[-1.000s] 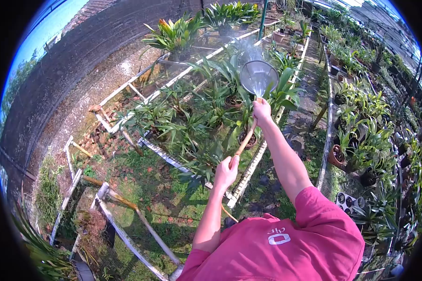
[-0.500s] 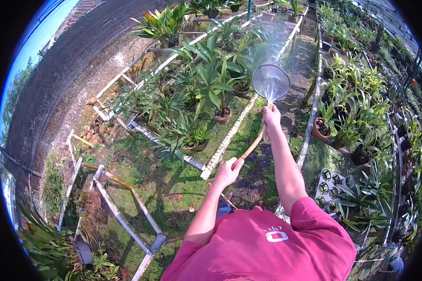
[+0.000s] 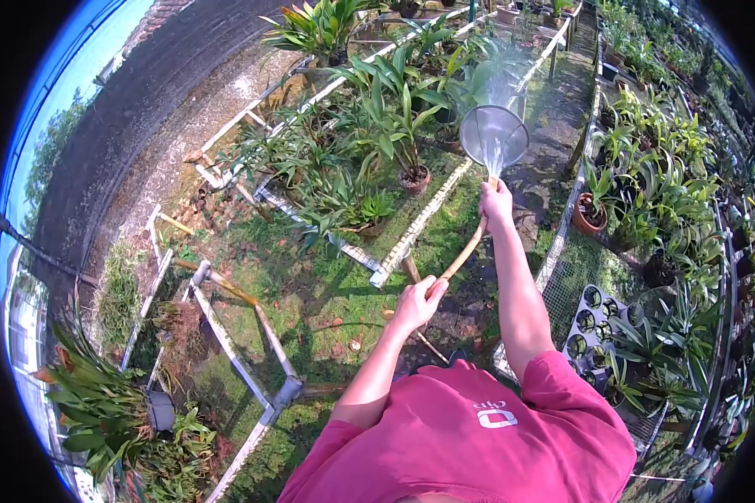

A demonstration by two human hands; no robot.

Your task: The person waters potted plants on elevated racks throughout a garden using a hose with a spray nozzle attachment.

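Note:
My right hand point(image 3: 495, 201) is closed around the upper end of a tan hose point(image 3: 467, 250), just below a round sieve-like head point(image 3: 494, 136). Water sprays from the hose end through the round head and fans out as mist beyond it. Lower down and to the left, my left hand point(image 3: 419, 303) grips the same hose. Leafy potted plants point(image 3: 344, 180) stand on the bench left of the spray. One small terracotta pot point(image 3: 414, 179) sits near the bench edge, to the left of my right hand.
A right-hand bench carries many plants, a terracotta pot point(image 3: 590, 215) and a grey pot tray point(image 3: 591, 329). White and rusty frame poles point(image 3: 226, 342) stand at lower left beside a hanging grey pot point(image 3: 160, 411). A dark mesh wall point(image 3: 155, 109) runs along the left.
Since a second ago, both hands and the round head have shifted right, away from the bench plants. The view has tilted further down. The hose is still held in both hands, with water running.

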